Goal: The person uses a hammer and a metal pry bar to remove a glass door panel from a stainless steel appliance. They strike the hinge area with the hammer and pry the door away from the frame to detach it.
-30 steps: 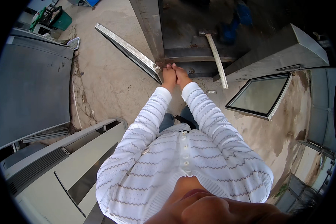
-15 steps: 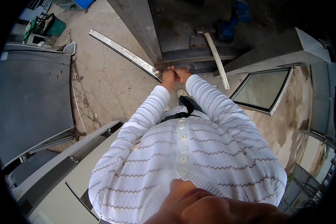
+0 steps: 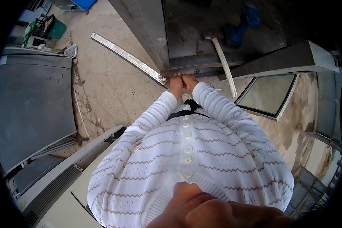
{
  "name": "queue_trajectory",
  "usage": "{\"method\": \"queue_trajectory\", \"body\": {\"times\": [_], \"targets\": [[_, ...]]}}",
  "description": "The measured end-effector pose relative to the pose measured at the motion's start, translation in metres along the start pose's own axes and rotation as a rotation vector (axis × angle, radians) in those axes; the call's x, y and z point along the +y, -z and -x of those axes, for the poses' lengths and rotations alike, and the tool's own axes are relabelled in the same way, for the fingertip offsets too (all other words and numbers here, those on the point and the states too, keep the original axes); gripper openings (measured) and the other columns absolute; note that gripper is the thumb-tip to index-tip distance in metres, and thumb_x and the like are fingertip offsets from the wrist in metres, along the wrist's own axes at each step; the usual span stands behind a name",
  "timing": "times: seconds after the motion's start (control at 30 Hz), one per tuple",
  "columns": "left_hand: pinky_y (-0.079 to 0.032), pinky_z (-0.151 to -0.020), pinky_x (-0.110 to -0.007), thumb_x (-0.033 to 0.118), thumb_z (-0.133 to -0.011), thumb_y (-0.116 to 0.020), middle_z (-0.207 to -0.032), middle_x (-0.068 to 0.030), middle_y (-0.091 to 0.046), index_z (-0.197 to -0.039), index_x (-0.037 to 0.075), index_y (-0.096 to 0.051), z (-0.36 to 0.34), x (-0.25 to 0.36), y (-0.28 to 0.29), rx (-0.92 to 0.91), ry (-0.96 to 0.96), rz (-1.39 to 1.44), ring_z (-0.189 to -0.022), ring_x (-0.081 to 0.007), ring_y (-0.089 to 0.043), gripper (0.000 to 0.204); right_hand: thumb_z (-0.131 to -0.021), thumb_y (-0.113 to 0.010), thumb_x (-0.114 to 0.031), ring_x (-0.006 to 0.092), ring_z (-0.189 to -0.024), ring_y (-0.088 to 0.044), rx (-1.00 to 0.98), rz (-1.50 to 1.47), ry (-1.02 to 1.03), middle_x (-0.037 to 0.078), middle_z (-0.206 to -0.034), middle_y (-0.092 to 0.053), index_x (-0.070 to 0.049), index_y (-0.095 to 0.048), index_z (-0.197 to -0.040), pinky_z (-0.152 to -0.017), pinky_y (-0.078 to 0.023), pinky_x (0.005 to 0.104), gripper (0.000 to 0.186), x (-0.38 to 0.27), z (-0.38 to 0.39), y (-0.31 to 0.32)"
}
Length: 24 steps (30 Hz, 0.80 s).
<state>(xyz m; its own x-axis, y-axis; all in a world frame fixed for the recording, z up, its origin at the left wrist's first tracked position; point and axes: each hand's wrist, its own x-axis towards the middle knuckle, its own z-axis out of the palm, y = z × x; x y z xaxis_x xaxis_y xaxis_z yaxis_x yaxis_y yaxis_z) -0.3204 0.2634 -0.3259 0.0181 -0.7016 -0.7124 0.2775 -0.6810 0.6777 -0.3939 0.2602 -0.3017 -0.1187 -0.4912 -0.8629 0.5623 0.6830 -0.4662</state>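
Note:
My left hand (image 3: 175, 86) and my right hand (image 3: 189, 80) are close together at the foot of a grey metal post (image 3: 140, 23), fingers curled; what they hold, if anything, is hidden. Just left of them is the lower end of a long silvery metal frame (image 3: 127, 59), seen edge-on and slanting up to the left. Right of my hands, a long pale bar with a metal head (image 3: 224, 64) lies across the dark ledge (image 3: 199, 60). A blue tool (image 3: 233, 34) sits farther back on the dark metal surface.
A framed glass pane (image 3: 266, 95) is at the right below a metal beam (image 3: 281, 59). A large grey cabinet (image 3: 34, 106) stands left, with a green bin (image 3: 56, 28) behind it. A cream appliance (image 3: 68, 212) is at the lower left. My shoe (image 3: 186, 98) shows below my hands.
The silvery frame's far end has shifted left and down, and it now shows more edge-on. My hands have moved slightly down and right, still together.

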Motion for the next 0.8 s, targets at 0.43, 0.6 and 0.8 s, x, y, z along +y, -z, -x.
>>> {"method": "queue_trajectory", "body": {"times": [0.43,0.6,0.8], "targets": [[-0.050,-0.069,-0.035,0.030,-0.104,-0.040,-0.099,-0.0130,-0.065,-0.108,0.001,-0.059,0.001,-0.001,0.000,0.023,-0.046,-0.176,-0.084,-0.0219,-0.062,0.035,-0.083,-0.076,-0.014,0.0193,-0.069,-0.065,0.087,-0.036,0.028,0.008,-0.086,-0.070,-0.003,-0.069,-0.091,-0.053,-0.052,0.0361,0.015,0.010,-0.015,0.002],[-0.050,-0.071,-0.035,0.030,-0.103,-0.041,-0.100,-0.0133,-0.065,-0.109,0.001,-0.059,0.007,0.005,-0.004,0.040,-0.013,-0.165,-0.085,-0.0220,-0.062,0.035,-0.083,-0.076,-0.012,0.0193,-0.069,-0.066,0.078,-0.048,0.020,0.008,-0.085,-0.071,-0.002,-0.070,-0.089,-0.053,-0.052,0.0354,0.013,0.007,-0.012,0.002],[-0.050,-0.069,-0.034,0.031,-0.103,-0.042,-0.101,-0.0127,-0.065,-0.111,0.001,-0.059,0.008,0.004,-0.005,0.061,-0.019,-0.184,-0.085,-0.0212,-0.062,0.035,-0.084,-0.073,-0.008,0.0209,-0.070,-0.068,0.008,-0.161,-0.007,0.009,-0.084,-0.071,-0.003,-0.070,-0.090,-0.057,-0.054,0.0349,0.009,0.004,-0.003,0.002]]}}
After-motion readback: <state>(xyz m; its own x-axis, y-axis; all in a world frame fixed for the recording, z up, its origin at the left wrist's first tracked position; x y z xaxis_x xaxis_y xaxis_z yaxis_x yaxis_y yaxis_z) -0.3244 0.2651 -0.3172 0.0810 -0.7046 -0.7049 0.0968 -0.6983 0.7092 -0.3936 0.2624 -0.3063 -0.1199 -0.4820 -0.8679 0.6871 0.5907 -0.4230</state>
